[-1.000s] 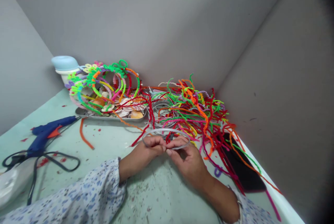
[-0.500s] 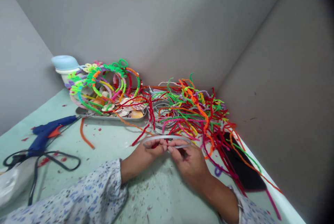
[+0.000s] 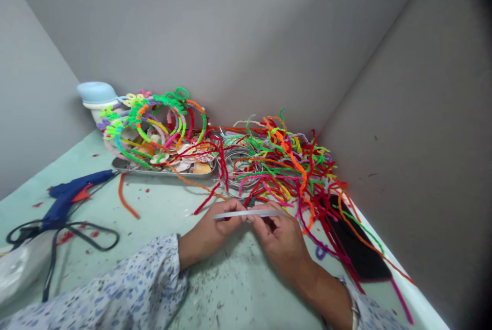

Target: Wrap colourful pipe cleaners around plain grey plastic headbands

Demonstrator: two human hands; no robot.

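A thin grey headband is held nearly level, edge-on to me, above the near part of the table. My left hand is closed on its left part, thumb and fingers pinched towards the middle. From the other side my right hand grips the same band, its thumb close to the left fingertips. Whether something small is pinched between the fingertips I cannot tell. Just beyond the hands lie several bare grey hoops and a tangled heap of coloured pipe cleaners.
Headbands wrapped in pipe cleaner rest over a metal tray of seashells, beside a blue-lidded white container. A blue glue gun with its black cord lies left. A dark phone is at right, partly under pipe cleaners.
The grey headband has tipped from a visible open curve to an almost straight edge-on line. Both hands stay nearly in place, still holding it.
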